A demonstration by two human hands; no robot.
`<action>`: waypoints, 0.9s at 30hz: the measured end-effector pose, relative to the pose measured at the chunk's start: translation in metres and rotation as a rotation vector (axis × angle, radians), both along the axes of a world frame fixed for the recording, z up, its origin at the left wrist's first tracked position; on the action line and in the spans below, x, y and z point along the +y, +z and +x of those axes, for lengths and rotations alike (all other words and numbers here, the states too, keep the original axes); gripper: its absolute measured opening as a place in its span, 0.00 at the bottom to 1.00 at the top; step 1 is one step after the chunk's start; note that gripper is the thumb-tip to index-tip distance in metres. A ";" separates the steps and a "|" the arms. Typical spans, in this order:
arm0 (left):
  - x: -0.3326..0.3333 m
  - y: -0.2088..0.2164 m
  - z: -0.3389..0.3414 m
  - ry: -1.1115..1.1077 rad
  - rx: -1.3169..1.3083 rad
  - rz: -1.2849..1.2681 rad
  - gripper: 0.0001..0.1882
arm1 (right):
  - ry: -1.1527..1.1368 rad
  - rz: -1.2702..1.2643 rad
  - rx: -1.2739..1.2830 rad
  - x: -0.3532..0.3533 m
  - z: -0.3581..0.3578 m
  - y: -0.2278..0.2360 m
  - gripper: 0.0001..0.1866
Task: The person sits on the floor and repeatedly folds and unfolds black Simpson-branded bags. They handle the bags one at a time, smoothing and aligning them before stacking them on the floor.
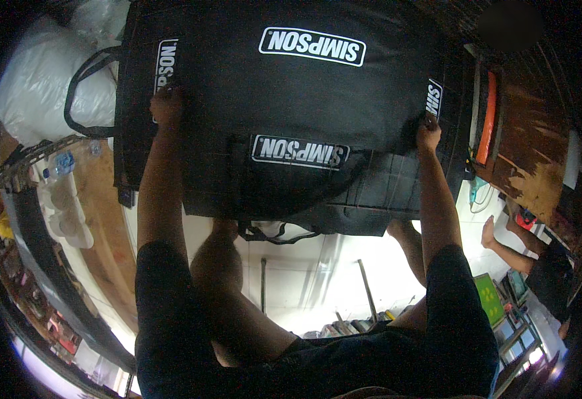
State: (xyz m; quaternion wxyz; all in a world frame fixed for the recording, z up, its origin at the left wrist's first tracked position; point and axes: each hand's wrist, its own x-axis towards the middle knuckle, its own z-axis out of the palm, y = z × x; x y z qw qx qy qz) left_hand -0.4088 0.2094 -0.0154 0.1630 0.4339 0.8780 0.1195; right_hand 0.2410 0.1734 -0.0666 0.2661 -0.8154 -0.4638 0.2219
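Observation:
A large black bag (218,86) with white-printed label patches spreads in front of me, its near edge above my knees. My left hand (166,108) is closed at the bag's left side, over one of the patches. At the right side my right hand (428,136) pinches the bag's fabric beside another patch. A black loop handle (71,100) sticks out past the left edge. Another black strap (284,237) hangs from the near edge, between my legs. The exact folds inside my fingers are too dark to make out.
To the left lie a bundle in clear plastic (31,86) and a wooden board (101,206). An orange bar (487,120) and worn brown wood (527,153) flank the right. Another person (549,276) sits at the lower right, near a green-teal tool (479,189) on the pale floor.

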 end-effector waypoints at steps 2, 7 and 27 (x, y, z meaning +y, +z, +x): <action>0.002 -0.008 -0.009 -0.031 0.063 -0.056 0.18 | -0.058 -0.037 0.019 0.001 0.002 -0.006 0.22; -0.011 -0.021 -0.026 -0.243 0.108 0.102 0.18 | -0.074 -0.066 0.062 0.004 -0.019 0.017 0.23; -0.174 0.120 0.127 -1.232 -0.175 -0.076 0.35 | 1.330 -0.072 -0.236 -0.131 -0.203 0.123 0.21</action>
